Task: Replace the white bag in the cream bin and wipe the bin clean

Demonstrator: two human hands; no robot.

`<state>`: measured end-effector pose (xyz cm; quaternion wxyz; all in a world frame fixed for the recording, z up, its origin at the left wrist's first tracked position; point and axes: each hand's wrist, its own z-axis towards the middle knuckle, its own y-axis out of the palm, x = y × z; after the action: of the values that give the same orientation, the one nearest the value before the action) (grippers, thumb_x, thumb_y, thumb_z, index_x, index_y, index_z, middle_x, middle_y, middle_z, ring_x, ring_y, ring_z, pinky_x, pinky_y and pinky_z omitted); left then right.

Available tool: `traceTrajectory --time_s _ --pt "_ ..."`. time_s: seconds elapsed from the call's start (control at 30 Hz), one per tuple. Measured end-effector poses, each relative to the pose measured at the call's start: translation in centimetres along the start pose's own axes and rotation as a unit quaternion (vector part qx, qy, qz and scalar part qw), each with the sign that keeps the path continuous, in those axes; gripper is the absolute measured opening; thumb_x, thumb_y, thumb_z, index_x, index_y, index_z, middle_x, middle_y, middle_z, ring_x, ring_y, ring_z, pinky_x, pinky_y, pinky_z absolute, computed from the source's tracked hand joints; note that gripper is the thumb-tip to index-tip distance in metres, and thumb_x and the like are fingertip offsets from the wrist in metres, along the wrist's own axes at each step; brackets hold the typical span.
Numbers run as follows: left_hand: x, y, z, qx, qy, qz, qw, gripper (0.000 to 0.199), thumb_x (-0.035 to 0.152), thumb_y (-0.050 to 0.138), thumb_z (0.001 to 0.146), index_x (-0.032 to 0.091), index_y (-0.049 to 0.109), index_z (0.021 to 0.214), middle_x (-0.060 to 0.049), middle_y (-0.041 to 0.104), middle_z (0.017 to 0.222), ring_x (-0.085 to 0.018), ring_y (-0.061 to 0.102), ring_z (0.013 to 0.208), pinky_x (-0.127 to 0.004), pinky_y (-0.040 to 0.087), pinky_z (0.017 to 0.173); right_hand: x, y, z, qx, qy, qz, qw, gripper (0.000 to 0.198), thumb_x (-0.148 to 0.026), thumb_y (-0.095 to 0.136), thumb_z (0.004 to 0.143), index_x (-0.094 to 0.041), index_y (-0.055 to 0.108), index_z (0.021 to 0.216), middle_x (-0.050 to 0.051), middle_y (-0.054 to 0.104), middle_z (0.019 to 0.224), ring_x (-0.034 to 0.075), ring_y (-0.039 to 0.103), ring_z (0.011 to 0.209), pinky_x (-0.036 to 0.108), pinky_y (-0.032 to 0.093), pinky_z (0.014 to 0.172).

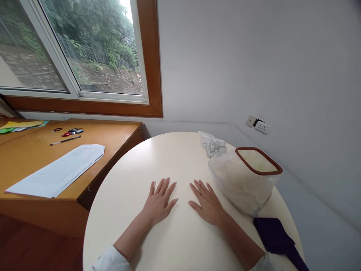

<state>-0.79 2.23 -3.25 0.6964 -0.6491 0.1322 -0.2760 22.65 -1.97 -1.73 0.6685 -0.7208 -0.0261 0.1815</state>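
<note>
Both my hands rest palm down on a round cream table point(172, 158). My left hand point(159, 201) lies flat with its fingers spread, holding nothing. To the right of it, my right hand point(207, 203) is also flat with the fingers apart. Beyond and right of my right hand stands a bin point(239, 184) wrapped in a whitish plastic liner, with a reddish-brown rim point(261, 173). A crumpled clear plastic bag point(214, 146) sits behind it. A folded dark purple cloth point(273, 235) lies by my right forearm at the table's right edge.
On the left, a wooden desk point(118, 131) carries white papers point(60, 169), a pen point(65, 140), a bunch of keys point(75, 131) and coloured sheets point(22, 125). A window point(98, 49) is above the desk. A wall socket point(262, 127) is on the right wall.
</note>
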Motion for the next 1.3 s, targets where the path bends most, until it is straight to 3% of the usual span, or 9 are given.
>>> traceTrajectory --time_s 0.8,1.3 --pt "-0.08 -0.02 0.06 -0.005 -0.001 -0.009 1.000 0.056 0.053 0.030 0.088 0.035 0.016 0.139 -0.003 0.018 0.147 -0.029 0.018 0.135 -0.056 0.011 0.106 0.02 0.06 0.12 0.005 -0.002 0.002 1.000 0.062 -0.057 0.013 0.088 -0.026 0.017 0.142 0.001 0.012 0.149 0.020 0.007 0.137 0.042 0.003 0.110" --pt "0.00 -0.33 0.17 -0.039 -0.010 -0.011 0.999 0.057 0.055 0.025 0.088 0.034 0.015 0.140 -0.004 0.015 0.148 -0.029 0.015 0.136 -0.056 0.009 0.106 0.10 0.12 0.23 0.001 0.000 0.005 1.000 0.063 -0.058 0.013 0.088 -0.026 0.017 0.142 0.001 0.012 0.149 0.020 0.007 0.137 0.042 0.003 0.110"
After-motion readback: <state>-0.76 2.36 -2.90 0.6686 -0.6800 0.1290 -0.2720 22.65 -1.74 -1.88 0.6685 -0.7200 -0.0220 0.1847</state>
